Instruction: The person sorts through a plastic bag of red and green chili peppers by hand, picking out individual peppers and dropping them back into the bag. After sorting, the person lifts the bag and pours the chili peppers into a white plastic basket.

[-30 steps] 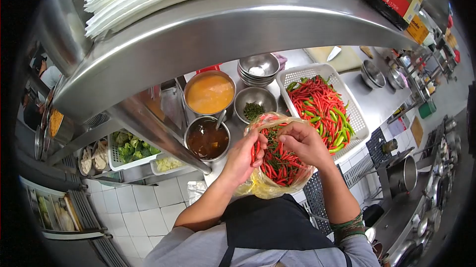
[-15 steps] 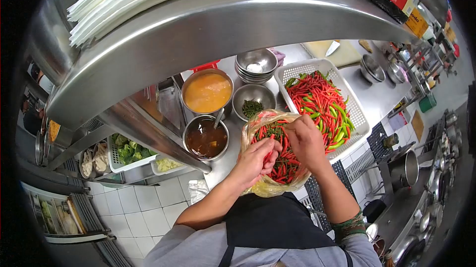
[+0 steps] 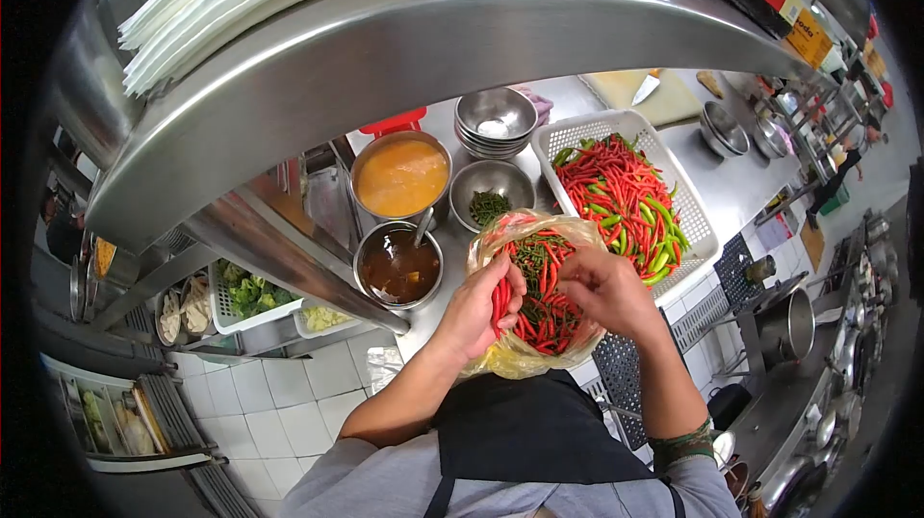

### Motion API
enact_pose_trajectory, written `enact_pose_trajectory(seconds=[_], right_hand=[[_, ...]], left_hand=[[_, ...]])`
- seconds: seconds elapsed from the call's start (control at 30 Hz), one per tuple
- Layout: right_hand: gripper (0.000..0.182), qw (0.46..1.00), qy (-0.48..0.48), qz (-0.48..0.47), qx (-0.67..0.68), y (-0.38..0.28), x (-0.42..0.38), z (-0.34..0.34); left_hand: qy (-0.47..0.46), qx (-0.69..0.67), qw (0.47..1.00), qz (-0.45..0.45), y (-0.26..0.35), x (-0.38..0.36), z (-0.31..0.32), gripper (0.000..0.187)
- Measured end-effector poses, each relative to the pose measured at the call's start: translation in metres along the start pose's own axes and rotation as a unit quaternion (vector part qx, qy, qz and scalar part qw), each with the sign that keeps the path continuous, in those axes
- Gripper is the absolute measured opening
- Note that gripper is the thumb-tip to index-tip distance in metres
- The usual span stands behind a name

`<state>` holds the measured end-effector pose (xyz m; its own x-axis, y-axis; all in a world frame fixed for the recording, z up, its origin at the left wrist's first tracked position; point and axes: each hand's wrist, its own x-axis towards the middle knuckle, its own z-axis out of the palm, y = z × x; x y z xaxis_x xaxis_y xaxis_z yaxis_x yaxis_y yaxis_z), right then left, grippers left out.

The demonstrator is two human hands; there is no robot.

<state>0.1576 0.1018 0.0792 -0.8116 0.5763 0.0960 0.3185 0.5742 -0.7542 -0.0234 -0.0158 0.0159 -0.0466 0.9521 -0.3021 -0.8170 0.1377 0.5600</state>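
Observation:
A clear plastic bag (image 3: 510,361) full of red chilies with green stems stands open in front of my apron. My left hand (image 3: 478,306) is over the bag's left side, its fingers curled around several red chilies. Above the bag's right side is my right hand (image 3: 608,289), with thumb and fingertips pinched together; whatever they hold is too small to tell. Beyond the bag, a white perforated basket (image 3: 707,229) holds red and green chilies. A steel bowl (image 3: 507,174) with small green stems in it sits just behind the bag.
A pot of orange liquid (image 3: 401,177) and a pot of dark liquid (image 3: 397,266) stand on the left. Stacked steel bowls (image 3: 496,116) are behind. A knife (image 3: 647,88) lies on a cutting board (image 3: 674,106). A steel shelf (image 3: 433,37) arches overhead, and a distant person (image 3: 842,176) is at right.
My left hand has turned and moved slightly left, showing more of the chilies in it. My right hand has moved a little right and down, away from the left. A person has appeared far right.

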Motion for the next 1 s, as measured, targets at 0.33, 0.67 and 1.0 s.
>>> enact_pose_trajectory(seconds=[0.33,0.67,1.0], right_hand=[[0.013,0.970,0.070,-0.047,0.228,-0.006,0.014,0.036],[0.011,0.950,0.240,-0.110,-0.165,0.007,0.016,0.036],[0.018,0.970,-0.105,0.005,-0.220,0.010,-0.008,0.021]], left_hand=[[-0.034,0.027,0.996,-0.075,-0.011,-0.001,0.014,0.034],[-0.001,-0.014,0.998,-0.059,-0.010,-0.002,0.019,0.029],[-0.007,-0.044,0.999,-0.011,0.004,-0.001,0.001,0.026]])
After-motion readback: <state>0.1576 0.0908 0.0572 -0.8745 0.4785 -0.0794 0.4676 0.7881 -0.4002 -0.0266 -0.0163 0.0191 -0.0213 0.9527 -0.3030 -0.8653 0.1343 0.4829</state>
